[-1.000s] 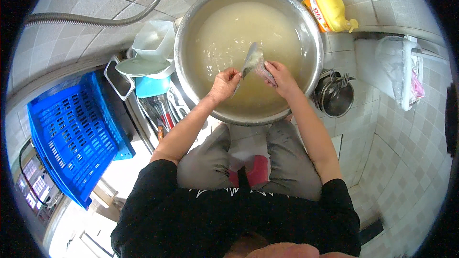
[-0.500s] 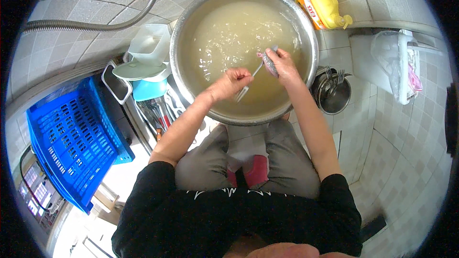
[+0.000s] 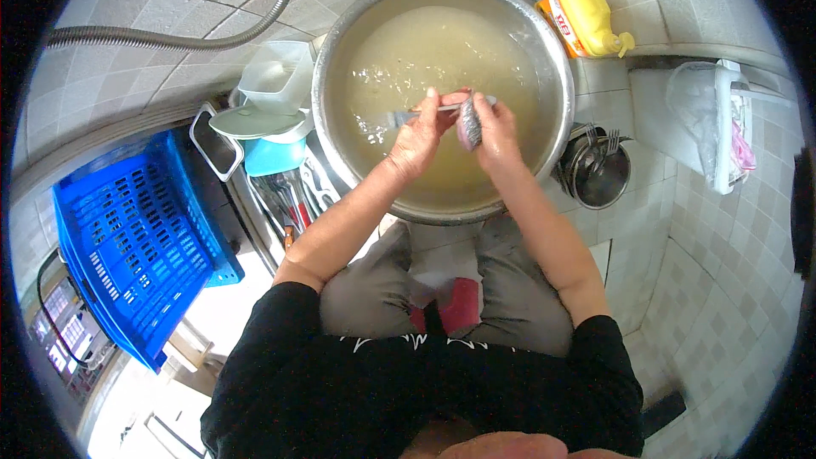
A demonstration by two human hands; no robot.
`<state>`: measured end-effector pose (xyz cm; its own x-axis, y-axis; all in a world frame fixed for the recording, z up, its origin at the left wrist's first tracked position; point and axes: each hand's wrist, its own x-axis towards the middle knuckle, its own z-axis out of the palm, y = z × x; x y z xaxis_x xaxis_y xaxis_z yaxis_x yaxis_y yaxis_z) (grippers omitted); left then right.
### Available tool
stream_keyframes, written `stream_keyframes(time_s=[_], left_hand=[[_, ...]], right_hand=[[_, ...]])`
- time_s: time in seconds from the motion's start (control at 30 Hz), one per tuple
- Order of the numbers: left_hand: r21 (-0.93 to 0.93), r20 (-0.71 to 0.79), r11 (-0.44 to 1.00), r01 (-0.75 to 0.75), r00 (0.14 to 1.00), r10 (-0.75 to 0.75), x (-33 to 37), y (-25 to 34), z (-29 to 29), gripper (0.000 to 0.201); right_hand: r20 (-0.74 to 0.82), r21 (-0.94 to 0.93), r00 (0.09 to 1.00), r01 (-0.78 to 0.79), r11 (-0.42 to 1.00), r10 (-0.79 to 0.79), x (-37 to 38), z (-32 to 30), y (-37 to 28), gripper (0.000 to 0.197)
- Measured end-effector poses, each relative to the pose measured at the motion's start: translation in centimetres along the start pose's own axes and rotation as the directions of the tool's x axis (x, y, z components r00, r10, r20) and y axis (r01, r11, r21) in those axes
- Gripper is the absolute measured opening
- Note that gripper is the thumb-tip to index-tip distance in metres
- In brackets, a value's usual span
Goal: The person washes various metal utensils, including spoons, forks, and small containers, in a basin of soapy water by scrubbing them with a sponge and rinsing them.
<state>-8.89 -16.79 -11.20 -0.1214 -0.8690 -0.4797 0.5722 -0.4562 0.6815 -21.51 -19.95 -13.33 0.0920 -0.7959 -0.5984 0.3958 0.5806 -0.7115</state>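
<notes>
Over the wide metal basin (image 3: pixel 320 85) of cloudy water (image 3: pixel 433 42), both my hands work close together on one fork. My left hand (image 3: pixel 416 140) is closed around the fork, whose blurred head (image 3: pixel 399 119) sticks out to the left. Its handle (image 3: pixel 450 107) runs rightward to my right hand (image 3: pixel 498 132). In the fingers of my right hand is a grey scouring pad (image 3: pixel 469 124) with a pinkish side, pressed against the handle.
Right of the basin stand metal pots (image 3: pixel 600 178) with forks in them and a yellow jug (image 3: pixel 586 13). On the left are a blue crate (image 3: pixel 144 238), a white container (image 3: pixel 276 76), a pale green lid (image 3: pixel 259 121) and several utensils (image 3: pixel 293 200). A metal hose (image 3: pixel 195 41) hangs above.
The fork has turned from slanting toward me to lying nearly level, its head now to the left. My hands have come closer together, and the pad has shifted down along the handle end.
</notes>
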Motion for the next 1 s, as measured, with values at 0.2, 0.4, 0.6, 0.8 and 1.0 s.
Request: stream_keyframes(time_s=[0.2,0.4,0.6,0.8,1.0], left_hand=[[-0.225,-0.120,0.971,0.083,0.986,-0.113,0.5,3.0,-2.3,0.048],[0.129,0.015,0.884,0.450,0.890,-0.455,-0.9,1.2,-1.0,0.041],[0.201,0.122,0.824,0.529,0.821,-0.557,-1.2,-0.9,-1.3,0.045],[0.494,-0.184,0.746,0.446,0.893,-0.412,0.1,-2.1,-2.9,0.043],[0.289,-0.395,0.884,0.369,0.887,-0.241,0.4,-2.6,-5.1,0.040]], right_hand=[[0.004,-0.072,1.000,0.027,0.997,-0.027,2.7,-4.4,-4.3,0.011],[0.298,-0.269,0.950,-0.007,0.963,0.090,1.3,-2.8,-3.0,0.029],[0.316,-0.332,0.945,0.029,0.943,0.082,1.7,-2.6,-1.0,0.019],[0.343,-0.876,0.892,0.417,0.241,-0.295,7.6,-6.7,-3.3,0.024],[0.597,-0.684,0.795,0.575,-0.449,0.109,6.5,-6.0,3.6,0.043]])
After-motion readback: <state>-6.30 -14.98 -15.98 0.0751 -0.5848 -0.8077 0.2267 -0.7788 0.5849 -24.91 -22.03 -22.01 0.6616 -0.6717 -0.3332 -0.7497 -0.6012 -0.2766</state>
